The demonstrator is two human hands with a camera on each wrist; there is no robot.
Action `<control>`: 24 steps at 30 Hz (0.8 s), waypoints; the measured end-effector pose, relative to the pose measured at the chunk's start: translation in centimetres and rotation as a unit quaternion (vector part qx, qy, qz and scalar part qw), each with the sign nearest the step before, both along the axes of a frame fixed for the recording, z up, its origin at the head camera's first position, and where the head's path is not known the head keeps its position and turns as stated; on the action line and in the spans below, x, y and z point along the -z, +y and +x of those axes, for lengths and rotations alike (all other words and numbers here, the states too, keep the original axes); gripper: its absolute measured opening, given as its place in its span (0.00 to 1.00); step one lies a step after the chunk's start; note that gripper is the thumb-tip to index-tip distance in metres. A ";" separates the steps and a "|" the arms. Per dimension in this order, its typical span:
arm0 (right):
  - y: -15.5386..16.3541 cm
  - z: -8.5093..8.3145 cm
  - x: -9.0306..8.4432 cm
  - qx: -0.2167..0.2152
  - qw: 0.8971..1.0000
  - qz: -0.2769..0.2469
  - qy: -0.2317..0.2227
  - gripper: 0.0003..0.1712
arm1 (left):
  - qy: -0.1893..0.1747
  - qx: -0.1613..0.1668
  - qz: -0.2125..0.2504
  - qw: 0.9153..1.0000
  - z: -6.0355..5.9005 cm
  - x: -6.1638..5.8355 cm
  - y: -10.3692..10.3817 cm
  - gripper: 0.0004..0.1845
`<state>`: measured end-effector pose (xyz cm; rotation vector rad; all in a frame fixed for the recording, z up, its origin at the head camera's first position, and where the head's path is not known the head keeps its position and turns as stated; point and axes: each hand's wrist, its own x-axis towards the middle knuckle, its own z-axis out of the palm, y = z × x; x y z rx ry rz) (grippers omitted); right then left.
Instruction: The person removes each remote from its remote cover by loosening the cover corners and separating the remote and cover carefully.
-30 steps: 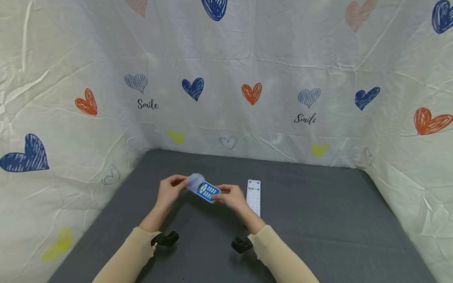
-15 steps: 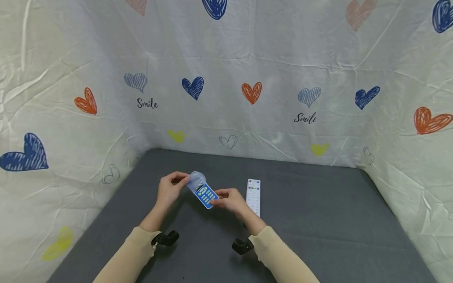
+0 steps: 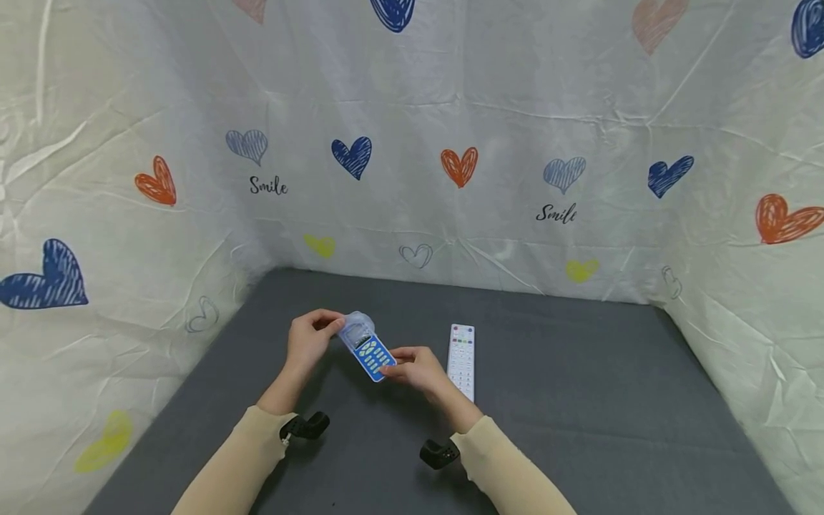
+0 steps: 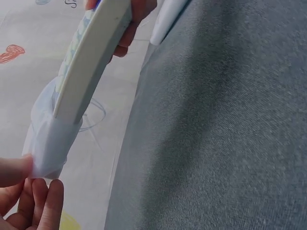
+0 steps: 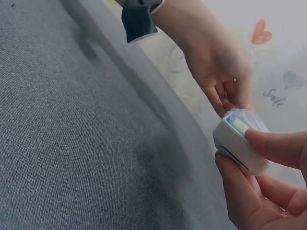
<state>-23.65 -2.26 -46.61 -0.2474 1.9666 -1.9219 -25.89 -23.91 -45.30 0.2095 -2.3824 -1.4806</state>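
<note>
A small blue remote (image 3: 373,355) with pale buttons is held above the grey table (image 3: 579,400) between both hands. Its far end sits in a clear plastic sleeve (image 3: 355,328). My left hand (image 3: 310,340) pinches that sleeve (image 4: 48,143) at the far end. My right hand (image 3: 415,366) pinches the near end of the remote (image 5: 240,146) with thumb on top and fingers beneath. The remote's white back (image 4: 91,57) shows in the left wrist view. A white remote (image 3: 461,359) lies flat on the table just right of my right hand.
White cloth walls (image 3: 129,214) printed with hearts close the table on the left, back and right. The white remote's tip (image 4: 168,19) shows at the top of the left wrist view.
The blue remote has turned from lying crosswise to pointing more toward me. The right hand has moved slightly nearer and lower; the left hand keeps hold of the sleeve.
</note>
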 end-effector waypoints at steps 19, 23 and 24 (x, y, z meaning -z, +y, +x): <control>-0.5 0.1 -0.6 0.018 1.000 -0.009 0.004 0.19 | -0.013 -0.033 0.063 0.997 -0.8 -0.4 0.1 0.10; -0.2 1.2 -2.5 0.016 1.000 -0.004 0.009 0.19 | -0.011 -0.038 0.063 0.997 -0.8 -0.5 0.1 0.10; -0.1 1.5 -2.9 0.014 1.000 -0.001 0.010 0.19 | -0.010 -0.039 0.062 0.997 -0.8 -0.5 0.1 0.10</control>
